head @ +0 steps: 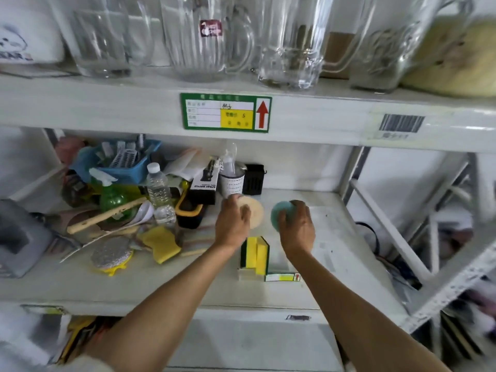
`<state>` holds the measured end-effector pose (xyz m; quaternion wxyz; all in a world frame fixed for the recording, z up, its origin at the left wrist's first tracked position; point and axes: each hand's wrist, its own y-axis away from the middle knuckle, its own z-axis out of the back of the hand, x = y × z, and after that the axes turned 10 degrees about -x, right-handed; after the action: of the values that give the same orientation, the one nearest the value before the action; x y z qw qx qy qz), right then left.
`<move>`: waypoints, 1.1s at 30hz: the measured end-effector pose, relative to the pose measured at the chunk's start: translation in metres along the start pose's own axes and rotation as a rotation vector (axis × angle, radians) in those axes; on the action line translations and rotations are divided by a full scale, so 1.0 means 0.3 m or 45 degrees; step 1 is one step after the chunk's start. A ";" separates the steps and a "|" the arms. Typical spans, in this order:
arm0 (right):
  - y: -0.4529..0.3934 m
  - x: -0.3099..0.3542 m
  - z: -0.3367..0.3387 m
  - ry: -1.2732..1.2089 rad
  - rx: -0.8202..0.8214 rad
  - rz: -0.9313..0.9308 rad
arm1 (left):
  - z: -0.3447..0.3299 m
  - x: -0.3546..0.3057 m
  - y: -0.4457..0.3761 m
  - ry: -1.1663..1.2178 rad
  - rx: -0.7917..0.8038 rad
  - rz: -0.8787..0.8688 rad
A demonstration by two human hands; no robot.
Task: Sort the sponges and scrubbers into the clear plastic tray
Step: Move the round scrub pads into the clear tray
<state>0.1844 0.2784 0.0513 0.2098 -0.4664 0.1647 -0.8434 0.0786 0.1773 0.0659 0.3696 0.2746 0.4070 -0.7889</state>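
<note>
A: Teal round sponge point(281, 214) gripped in right hand point(296, 228), fingers curled round it. Left hand point(233, 221) pinches cream round scrubber pad point(253, 212).

B: Clear plastic tray point(271, 264) sits just below, yellow-green sponges point(255, 255) upright inside. Risk: a dropped round one tips them or rolls off.

Round cream sponge point(255, 212) in my left hand point(233, 223), lifted just off shelf. Round teal sponge point(281, 214) gripped in my right hand point(297, 229), tilted on edge. Yellow-green sponges point(255, 254) standing upright in clear plastic tray point(279, 267) between my wrists. Loose yellow sponge point(160, 243) and silver mesh scrubber point(111, 254) lying to left.
</note>
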 end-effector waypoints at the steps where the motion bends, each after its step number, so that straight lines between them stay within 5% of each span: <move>1: -0.012 -0.044 0.023 0.065 -0.001 -0.051 | -0.033 -0.032 0.007 -0.064 0.056 -0.022; 6: -0.042 -0.225 0.103 0.363 0.144 -0.189 | -0.174 -0.134 0.067 -0.464 0.348 -0.124; 13: -0.056 -0.299 0.111 0.672 0.444 -0.134 | -0.262 -0.129 0.117 -0.890 0.494 -0.226; 26: -0.061 -0.309 0.082 1.001 0.543 0.168 | -0.305 -0.114 0.150 -1.201 0.566 -0.388; 33: -0.079 -0.274 0.073 1.008 0.366 0.207 | -0.278 -0.110 0.131 -0.958 0.415 -0.371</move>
<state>0.2375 0.3386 0.0146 0.2588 -0.0584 0.1496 -0.9525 0.1402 0.2442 0.0295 0.3287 -0.0377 0.1488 -0.9319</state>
